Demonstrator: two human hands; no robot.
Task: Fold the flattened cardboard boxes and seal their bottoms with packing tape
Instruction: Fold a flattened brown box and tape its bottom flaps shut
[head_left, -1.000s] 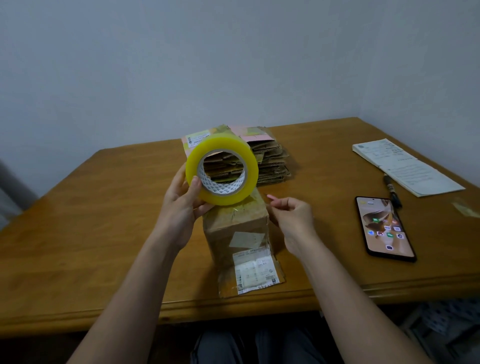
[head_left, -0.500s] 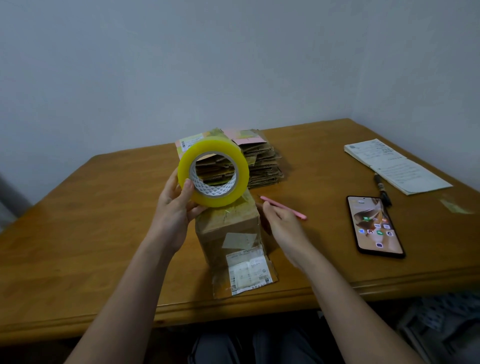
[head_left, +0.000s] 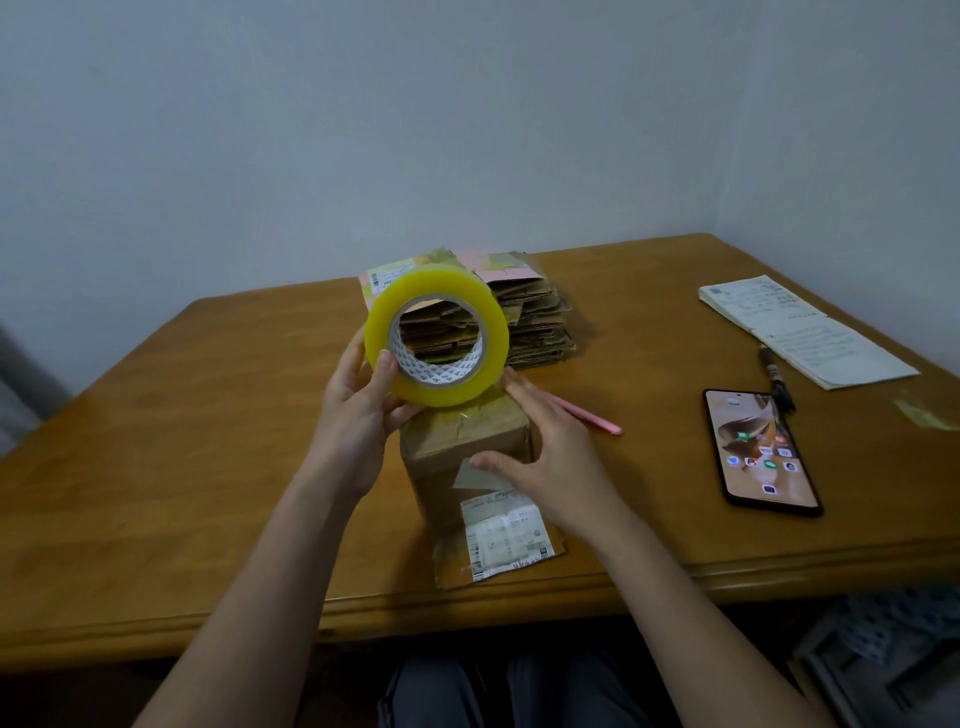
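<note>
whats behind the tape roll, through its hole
Through the hole of the tape roll, held up by the left hand, shows the stack of flattened cardboard boxes on the table. The roll covers the stack's left part, so that stays unseen.

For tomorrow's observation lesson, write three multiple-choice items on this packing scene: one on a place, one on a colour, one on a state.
1. Where does the pink pen lie?
A. on the notepad
B. on the table, right of the folded box
C. inside the tape roll

2. What colour is the roll of packing tape?
A. yellow
B. blue
C. black

3. What is the right hand doing?
A. holding the smartphone
B. writing with the marker
C. resting on the folded cardboard box

Answers:
1 B: the pen rests on the wooden table just beyond the right hand.
2 A: the roll held up by the left hand is yellow.
3 C: its thumb and fingers lie against the box; the smartphone lies untouched.
</note>
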